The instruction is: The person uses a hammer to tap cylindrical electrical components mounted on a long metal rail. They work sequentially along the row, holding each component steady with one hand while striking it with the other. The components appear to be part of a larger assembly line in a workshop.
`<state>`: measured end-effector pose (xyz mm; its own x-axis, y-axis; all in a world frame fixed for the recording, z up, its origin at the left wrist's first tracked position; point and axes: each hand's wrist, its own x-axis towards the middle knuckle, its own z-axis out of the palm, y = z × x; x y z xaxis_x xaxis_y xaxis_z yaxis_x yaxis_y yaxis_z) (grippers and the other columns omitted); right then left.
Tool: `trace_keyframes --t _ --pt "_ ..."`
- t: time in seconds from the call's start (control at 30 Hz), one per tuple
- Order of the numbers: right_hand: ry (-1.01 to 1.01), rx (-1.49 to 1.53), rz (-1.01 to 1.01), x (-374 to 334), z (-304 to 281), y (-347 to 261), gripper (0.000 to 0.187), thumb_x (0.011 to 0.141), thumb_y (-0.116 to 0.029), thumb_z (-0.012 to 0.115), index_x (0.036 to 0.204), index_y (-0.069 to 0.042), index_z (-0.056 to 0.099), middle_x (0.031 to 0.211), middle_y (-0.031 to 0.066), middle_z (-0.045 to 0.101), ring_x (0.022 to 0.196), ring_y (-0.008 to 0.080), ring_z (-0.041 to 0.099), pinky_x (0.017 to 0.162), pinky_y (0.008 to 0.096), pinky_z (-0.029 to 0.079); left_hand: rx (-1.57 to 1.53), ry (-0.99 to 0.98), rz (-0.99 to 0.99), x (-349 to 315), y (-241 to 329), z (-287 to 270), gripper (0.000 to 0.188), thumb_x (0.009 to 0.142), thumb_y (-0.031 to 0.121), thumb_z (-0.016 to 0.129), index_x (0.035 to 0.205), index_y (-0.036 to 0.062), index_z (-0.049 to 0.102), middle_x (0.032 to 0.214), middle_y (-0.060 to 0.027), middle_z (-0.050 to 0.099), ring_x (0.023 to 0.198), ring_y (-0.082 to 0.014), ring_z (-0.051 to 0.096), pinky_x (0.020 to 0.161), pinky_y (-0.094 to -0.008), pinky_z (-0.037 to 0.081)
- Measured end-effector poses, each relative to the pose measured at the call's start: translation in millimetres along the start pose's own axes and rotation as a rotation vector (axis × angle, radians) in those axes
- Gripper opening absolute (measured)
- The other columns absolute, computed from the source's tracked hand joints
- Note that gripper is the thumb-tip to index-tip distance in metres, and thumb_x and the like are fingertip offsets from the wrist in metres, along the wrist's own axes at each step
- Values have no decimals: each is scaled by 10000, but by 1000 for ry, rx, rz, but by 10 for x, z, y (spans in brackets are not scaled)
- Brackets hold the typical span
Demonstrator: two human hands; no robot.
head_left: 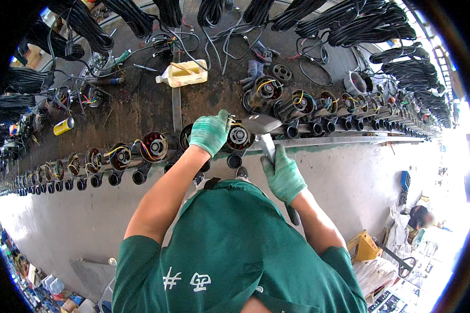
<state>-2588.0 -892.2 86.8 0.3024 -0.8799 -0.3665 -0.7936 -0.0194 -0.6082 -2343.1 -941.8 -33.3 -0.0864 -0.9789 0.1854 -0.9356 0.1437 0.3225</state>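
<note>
My right hand (285,176), in a green knit glove, is wrapped round a hammer. The hammer's broad metal head (260,124) hangs over the work table, its pale shaft (268,146) running back to my grip. My left hand (211,132), gloved alike, is closed on a thin metal rod (231,118), mostly hidden by the fingers. Just right of the left hand lies an open motor housing (239,136) with coloured wires and a round metal centre. Another housing (185,136) is partly covered by that hand.
Rows of similar wired motor housings (121,155) line the table edge on both sides. Behind them are a yellowish plastic jug (189,73), a yellow can (63,126), dark gloves (254,70) and loose cables. Black cable bundles (211,11) hang along the far side. A person (419,216) is at far right.
</note>
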Motion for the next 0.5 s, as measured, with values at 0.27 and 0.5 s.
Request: trace_keyframes --t 0.27,0.5 --pt "-4 81 -42 142 78 271 379 1039 -302 606 1198 30 514 778 298 652 643 442 630 623 501 484 -37 14 -22 -18 3 -28 184 976 243 623 1034 84 551 665 -177 675 620 -396 676 576 -525 522" --pt "-54 -61 55 -18 28 -26 483 1045 -310 562 1351 34 414 916 367 671 934 579 636 749 603 496 -4 35 17 -32 -25 32 197 993 266 610 1028 81 552 651 -166 666 589 -387 664 561 -509 523"
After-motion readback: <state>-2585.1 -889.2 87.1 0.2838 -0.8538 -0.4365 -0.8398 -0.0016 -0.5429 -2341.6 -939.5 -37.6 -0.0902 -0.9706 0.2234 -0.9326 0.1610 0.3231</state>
